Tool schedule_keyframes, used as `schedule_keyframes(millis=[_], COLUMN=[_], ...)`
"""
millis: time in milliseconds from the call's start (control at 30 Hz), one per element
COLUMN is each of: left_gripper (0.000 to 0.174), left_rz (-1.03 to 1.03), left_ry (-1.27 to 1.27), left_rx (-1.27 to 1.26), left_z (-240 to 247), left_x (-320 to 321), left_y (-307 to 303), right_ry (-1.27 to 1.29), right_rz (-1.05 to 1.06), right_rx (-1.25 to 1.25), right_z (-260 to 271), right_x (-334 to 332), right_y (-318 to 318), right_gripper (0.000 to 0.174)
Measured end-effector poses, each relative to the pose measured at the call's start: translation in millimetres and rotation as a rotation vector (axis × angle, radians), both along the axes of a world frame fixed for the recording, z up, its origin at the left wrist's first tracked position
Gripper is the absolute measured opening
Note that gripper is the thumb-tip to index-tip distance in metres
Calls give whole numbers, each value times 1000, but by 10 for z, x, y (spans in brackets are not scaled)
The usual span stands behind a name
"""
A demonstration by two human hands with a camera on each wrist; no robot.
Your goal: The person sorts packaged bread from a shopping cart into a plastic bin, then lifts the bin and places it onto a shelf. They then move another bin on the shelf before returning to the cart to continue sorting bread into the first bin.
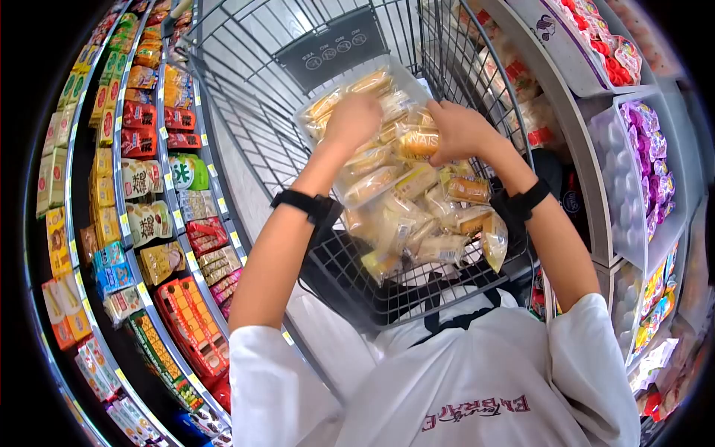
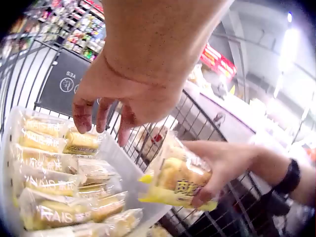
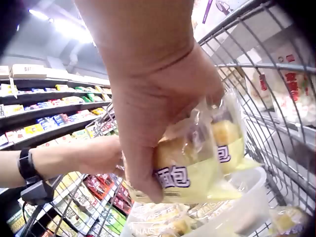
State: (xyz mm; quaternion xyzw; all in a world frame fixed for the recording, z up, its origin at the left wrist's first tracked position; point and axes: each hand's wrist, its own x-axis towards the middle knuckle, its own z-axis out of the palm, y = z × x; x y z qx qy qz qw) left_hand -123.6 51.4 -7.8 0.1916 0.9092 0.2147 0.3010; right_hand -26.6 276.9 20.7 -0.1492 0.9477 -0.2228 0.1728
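A clear plastic tub full of wrapped bread packets sits in a wire shopping cart. My right hand grips one yellow-wrapped bread packet just above the tub's right side. The wrist views show the right hand with thumb and fingers closed round the packet, and the packet held beside the tub's wall. My left hand hovers over the tub. Its fingers hang loosely down above the packets and hold nothing.
Several loose bread packets lie piled in the cart's near section. Snack shelves line the left side of the aisle and more shelves stand on the right. The cart's wire sides enclose the tub.
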Motion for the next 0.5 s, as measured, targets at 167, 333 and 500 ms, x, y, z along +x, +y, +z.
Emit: schedule_keyframes(millis=[167,333,500], left_gripper=[29,51,52], left_rz=[-378,-624,-619], left_ry=[391,579,417], left_rx=[-298,-696,-778], left_z=[-424,-653,-337], left_x=[89,-144,-401], left_y=[467,561,383], right_ry=[84,243,270], right_rz=[-36,-38,13], right_rx=[211,258,285], right_z=[-137,-336,-426], right_x=[178,94,-199], right_y=[-50,-117,-187], right_gripper=[83,82,78])
